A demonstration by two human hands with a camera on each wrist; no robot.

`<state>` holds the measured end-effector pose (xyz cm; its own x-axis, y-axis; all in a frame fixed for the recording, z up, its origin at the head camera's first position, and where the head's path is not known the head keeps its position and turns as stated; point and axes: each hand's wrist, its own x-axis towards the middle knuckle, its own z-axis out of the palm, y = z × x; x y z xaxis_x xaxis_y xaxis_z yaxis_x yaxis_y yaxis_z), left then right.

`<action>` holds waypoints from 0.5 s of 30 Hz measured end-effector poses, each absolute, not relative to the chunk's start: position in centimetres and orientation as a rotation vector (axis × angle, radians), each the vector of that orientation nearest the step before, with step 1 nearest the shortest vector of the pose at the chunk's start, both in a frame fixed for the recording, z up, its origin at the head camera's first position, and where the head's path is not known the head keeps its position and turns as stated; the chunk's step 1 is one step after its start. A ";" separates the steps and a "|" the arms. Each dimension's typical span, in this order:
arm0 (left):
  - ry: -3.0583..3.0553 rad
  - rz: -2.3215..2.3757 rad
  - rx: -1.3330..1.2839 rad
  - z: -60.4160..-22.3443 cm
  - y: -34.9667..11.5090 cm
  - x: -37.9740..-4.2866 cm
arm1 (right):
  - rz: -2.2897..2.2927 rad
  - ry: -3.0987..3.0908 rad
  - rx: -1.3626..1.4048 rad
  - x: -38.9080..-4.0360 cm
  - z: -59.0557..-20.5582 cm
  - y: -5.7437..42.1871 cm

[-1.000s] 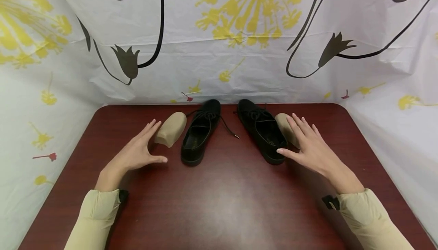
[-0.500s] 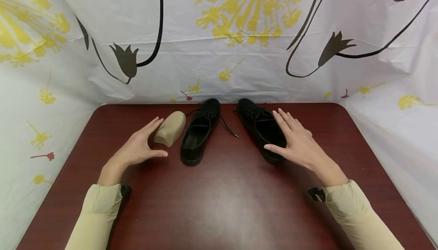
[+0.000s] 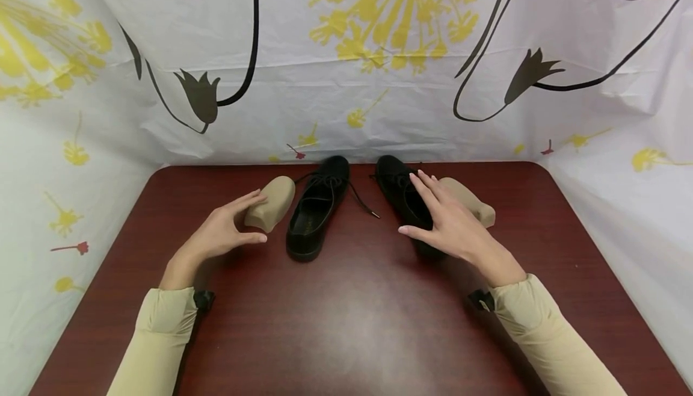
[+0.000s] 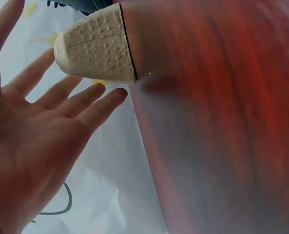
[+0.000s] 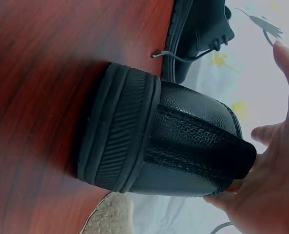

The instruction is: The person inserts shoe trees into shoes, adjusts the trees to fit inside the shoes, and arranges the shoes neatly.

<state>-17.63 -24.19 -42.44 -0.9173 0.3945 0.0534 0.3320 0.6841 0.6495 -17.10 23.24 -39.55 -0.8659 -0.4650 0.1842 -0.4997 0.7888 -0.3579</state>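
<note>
Two black lace-up shoes stand near the table's far edge, a left one [image 3: 303, 245] and a right one [image 3: 391, 173]. Outside each lies a beige moulded shoe insert: the left insert [image 3: 279, 196] and the right insert [image 3: 479, 207]. My left hand [image 3: 216, 233] is at the left insert, thumb spread away; its fingertips overlap the insert's edge, and contact is unclear. Spread over the right shoe's opening, my right hand [image 3: 455, 224] hides much of that shoe and part of the right insert. The right wrist view shows the shoe's heel [image 5: 183, 141] upright beside the palm.
The dark red wooden table [image 3: 346, 324] has rounded far corners. A white patterned sheet [image 3: 346, 101] hangs behind it and along both sides. A loose lace [image 3: 361, 198] from the left shoe trails onto the tabletop between the shoes.
My right hand has moved left, from over the right insert to over the right shoe, uncovering part of that insert. The left hand has shifted slightly towards the left insert. Shoes and inserts appear unmoved.
</note>
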 end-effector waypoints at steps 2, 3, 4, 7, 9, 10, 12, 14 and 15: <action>2.788 1.058 0.599 -42.5 -24.2 -17.7 | 0.607 -2.885 0.785 -17.2 -39.4 23.1; 2.784 1.067 0.598 -42.4 -24.2 -17.7 | 0.605 -2.880 0.787 -17.2 -39.3 23.0; 2.783 1.075 0.601 -42.4 -24.2 -17.8 | 0.601 -2.871 0.789 -17.2 -39.3 22.9; 2.787 1.093 0.607 -42.4 -24.2 -18.1 | 0.596 -2.841 0.808 -17.4 -38.9 22.2; 2.791 1.091 0.612 -42.4 -24.2 -18.4 | 0.605 -2.826 0.819 -17.6 -38.7 21.7; 2.792 1.085 0.614 -42.4 -24.3 -18.5 | 0.610 -2.822 0.827 -17.6 -38.6 21.4; 2.795 1.074 0.616 -42.5 -24.3 -18.7 | 0.627 -2.820 0.835 -17.7 -38.4 20.8; 2.795 1.071 0.620 -42.6 -24.3 -18.9 | 0.641 -2.824 0.840 -17.8 -38.3 20.2; 2.795 1.072 0.625 -42.6 -24.3 -18.9 | 0.649 -2.827 0.841 -17.9 -38.3 19.9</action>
<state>-18.93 -24.27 -42.62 -0.9133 0.4017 0.0670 0.3435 0.6713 0.6568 -17.85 19.92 -38.27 -0.8383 -0.4933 0.2324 -0.5452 0.7537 -0.3669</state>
